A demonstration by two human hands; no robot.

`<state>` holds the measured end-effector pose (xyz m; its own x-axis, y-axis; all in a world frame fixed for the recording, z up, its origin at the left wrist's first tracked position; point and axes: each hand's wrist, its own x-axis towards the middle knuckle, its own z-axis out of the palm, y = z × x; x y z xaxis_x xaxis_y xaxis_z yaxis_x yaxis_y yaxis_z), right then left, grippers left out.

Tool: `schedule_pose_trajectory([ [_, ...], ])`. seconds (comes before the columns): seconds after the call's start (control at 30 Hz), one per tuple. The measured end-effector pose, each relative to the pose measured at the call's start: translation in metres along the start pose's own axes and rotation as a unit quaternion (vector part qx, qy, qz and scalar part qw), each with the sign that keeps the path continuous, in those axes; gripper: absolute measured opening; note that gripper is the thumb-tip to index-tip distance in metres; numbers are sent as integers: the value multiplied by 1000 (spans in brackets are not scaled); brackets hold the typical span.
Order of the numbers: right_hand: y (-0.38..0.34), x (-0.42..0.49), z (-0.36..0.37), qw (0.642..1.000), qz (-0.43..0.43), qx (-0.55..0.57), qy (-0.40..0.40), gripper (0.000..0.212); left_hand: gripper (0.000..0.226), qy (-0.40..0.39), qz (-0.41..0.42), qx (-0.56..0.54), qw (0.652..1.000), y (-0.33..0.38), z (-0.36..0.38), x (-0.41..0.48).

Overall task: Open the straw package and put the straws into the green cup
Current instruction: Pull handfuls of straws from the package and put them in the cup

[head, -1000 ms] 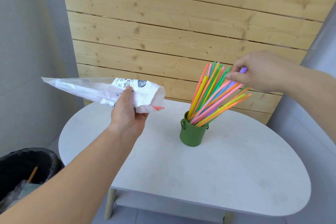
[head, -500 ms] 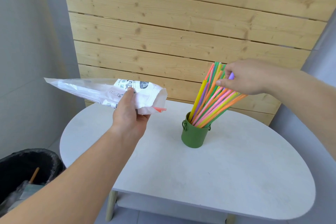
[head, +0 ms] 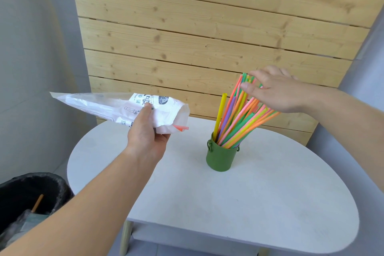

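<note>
A green cup (head: 221,158) stands on the white table (head: 249,203) with several coloured straws (head: 239,122) fanned out of it, leaning right. One yellow straw (head: 220,114) stands apart, nearly upright. My right hand (head: 274,91) hovers over the straw tops, its fingers spread and lightly touching them. To the left, above the table, my left hand (head: 145,131) grips the white printed straw package (head: 116,110) near its open mouth. A red straw end (head: 181,128) pokes out of that mouth.
A black bin (head: 31,197) with rubbish sits on the floor at the lower left, beside the table's edge. A wooden slat wall (head: 197,37) rises right behind the table. A lower shelf shows under the tabletop.
My right hand loosened its pinch on the straw bundle and slid left over the tops; the straws stand steeper and a yellow one has fallen away to the left. The left hand kept still.
</note>
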<state>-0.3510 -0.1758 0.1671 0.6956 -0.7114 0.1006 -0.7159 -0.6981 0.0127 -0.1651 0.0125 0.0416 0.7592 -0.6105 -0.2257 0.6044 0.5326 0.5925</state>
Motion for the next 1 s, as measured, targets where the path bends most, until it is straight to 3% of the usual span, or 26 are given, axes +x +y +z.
schedule_pose_trajectory([
  [0.23,-9,-11,-8,997,-2,69,-47,96,17,-14,0,-1,1000,2,2,-2],
  [0.27,-12,-13,-9,997,-5,73,-8,87,15,-18,1,-1,1000,2,3,-3],
  [0.33,-21,-20,-12,985,-37,81,145,70,15,-28,4,-3,1000,3,4,-5],
  [0.4,-39,-37,-15,931,-116,130,320,54,18,-36,9,-4,999,5,7,-8],
  [0.47,-63,-60,-7,872,-165,223,404,39,20,-48,18,2,999,8,11,-11],
  [0.53,-88,-78,13,855,-128,364,346,38,19,-61,33,13,998,11,15,-14],
  [0.63,-117,-86,52,799,16,590,118,32,28,-64,60,64,994,13,20,-18],
  [0.67,-123,-84,62,764,58,640,56,30,36,-66,68,81,992,13,21,-20],
  [0.73,-132,-84,74,649,128,749,-27,30,47,-80,78,110,988,10,22,-25],
  [0.8,-135,-83,82,547,156,819,-74,43,45,-104,83,136,982,4,22,-29],
  [0.87,-134,-79,86,483,163,857,-80,57,37,-122,89,158,976,-3,22,-34],
  [0.93,-133,-75,88,448,160,877,-70,54,31,-139,93,167,972,-8,22,-36],
  [1.0,-130,-73,88,440,156,882,-60,46,29,-152,106,186,965,-8,23,-37],
])
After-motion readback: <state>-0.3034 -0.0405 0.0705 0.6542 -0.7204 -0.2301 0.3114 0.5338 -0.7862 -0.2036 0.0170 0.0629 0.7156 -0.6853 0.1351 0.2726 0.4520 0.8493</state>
